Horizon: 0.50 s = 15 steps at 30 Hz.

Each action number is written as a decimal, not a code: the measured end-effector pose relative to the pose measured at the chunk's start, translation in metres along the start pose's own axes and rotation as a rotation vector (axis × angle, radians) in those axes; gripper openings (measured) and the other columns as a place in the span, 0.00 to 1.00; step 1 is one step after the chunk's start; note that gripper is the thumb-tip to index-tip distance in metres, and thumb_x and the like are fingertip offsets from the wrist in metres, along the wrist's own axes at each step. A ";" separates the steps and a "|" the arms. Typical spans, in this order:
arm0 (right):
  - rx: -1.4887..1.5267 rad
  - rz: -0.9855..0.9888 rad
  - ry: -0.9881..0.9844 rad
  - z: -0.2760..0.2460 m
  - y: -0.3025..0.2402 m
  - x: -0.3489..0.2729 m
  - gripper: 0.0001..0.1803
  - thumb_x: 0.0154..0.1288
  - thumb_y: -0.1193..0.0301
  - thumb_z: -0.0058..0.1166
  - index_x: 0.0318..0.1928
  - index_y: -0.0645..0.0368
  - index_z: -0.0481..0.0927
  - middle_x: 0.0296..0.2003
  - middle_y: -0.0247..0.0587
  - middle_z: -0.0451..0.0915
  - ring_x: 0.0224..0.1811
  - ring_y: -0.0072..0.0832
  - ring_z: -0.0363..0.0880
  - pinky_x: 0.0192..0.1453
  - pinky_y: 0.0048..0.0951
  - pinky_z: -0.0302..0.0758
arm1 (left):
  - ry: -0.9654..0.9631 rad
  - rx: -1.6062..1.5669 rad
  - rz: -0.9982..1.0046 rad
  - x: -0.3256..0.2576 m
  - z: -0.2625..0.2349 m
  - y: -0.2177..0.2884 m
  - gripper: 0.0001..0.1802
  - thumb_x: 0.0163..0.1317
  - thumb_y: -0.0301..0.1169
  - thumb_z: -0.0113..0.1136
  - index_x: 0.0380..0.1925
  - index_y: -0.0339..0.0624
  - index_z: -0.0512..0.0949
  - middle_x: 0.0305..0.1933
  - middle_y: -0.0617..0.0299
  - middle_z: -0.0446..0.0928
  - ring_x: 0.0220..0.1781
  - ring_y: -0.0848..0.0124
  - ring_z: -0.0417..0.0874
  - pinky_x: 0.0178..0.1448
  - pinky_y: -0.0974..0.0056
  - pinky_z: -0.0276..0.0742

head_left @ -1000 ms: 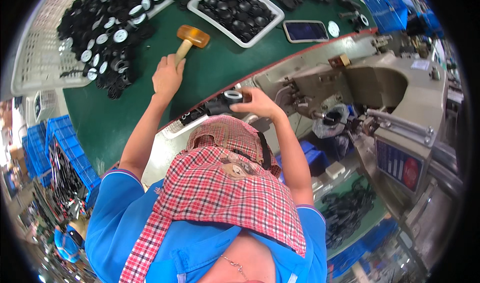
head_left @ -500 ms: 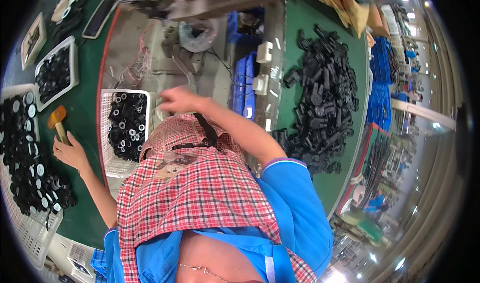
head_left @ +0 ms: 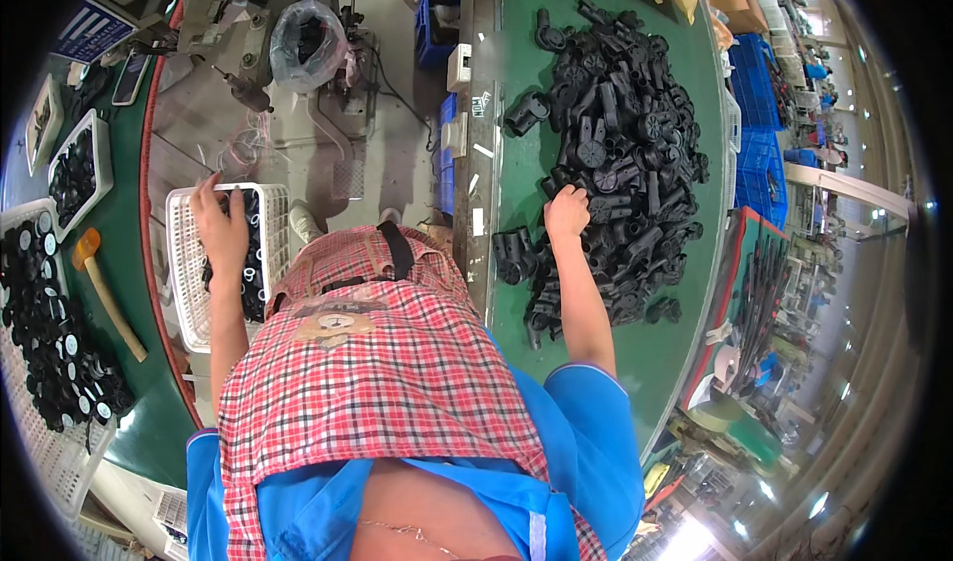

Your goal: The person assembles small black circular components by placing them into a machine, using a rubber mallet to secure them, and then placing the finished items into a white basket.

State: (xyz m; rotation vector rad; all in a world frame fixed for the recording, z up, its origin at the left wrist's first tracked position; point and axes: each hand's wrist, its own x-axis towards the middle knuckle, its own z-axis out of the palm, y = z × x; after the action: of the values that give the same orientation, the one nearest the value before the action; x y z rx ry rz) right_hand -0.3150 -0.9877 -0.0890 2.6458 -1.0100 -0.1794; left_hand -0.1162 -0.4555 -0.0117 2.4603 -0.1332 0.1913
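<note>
My left hand [head_left: 222,231] is over a white plastic basket [head_left: 183,263], its fingers stretched and apart above the black ring-shaped parts [head_left: 254,253] inside. Parts of the basket's contents are hidden under that hand. On the green bench to the right, my right hand [head_left: 567,211] has its fingers closed at the left edge of a heap of black plastic pipe fittings [head_left: 635,154], gripping a black fitting [head_left: 562,181] that shows just past the fingertips. A mallet [head_left: 107,298] with an orange head and wooden handle lies on the left green bench, away from both hands.
A large white tray [head_left: 22,402] of black parts with white discs stands at far left, a smaller white tray [head_left: 97,179] behind it. Ahead, a plastic-lined bin [head_left: 298,47] sits on the floor near a pedal [head_left: 347,179]. Blue crates [head_left: 759,84] stand at far right.
My left hand has left the mallet and moved right to the white basket. My right hand has swung from near the basket to the heap of fittings. The view has shifted.
</note>
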 end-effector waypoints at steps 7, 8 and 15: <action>0.327 -0.112 -0.052 -0.055 0.015 0.018 0.14 0.52 0.63 0.54 0.31 0.63 0.80 0.32 0.47 0.82 0.40 0.44 0.82 0.42 0.45 0.80 | -0.099 -0.072 0.072 -0.011 0.011 0.023 0.18 0.62 0.27 0.59 0.53 0.36 0.74 0.56 0.50 0.71 0.47 0.59 0.78 0.52 0.57 0.75; 0.310 -0.157 -0.118 -0.069 0.016 0.018 0.16 0.51 0.62 0.56 0.33 0.64 0.80 0.38 0.46 0.81 0.47 0.44 0.81 0.44 0.48 0.80 | -0.105 -0.088 0.080 -0.014 0.008 0.026 0.18 0.62 0.27 0.59 0.52 0.36 0.74 0.56 0.51 0.71 0.47 0.59 0.78 0.52 0.57 0.75; -0.021 -0.205 -0.172 -0.033 -0.004 -0.004 0.47 0.47 0.63 0.68 0.65 0.67 0.61 0.56 0.57 0.67 0.56 0.50 0.75 0.50 0.43 0.81 | -0.106 -0.145 -0.001 -0.042 0.002 0.001 0.15 0.63 0.27 0.59 0.50 0.36 0.75 0.53 0.51 0.72 0.45 0.59 0.80 0.49 0.58 0.77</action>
State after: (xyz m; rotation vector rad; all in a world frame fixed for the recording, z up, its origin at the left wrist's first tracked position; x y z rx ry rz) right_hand -0.3084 -0.9740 -0.0587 2.7487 -0.7784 -0.4669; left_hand -0.1573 -0.4556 -0.0198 2.3264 -0.1847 0.0483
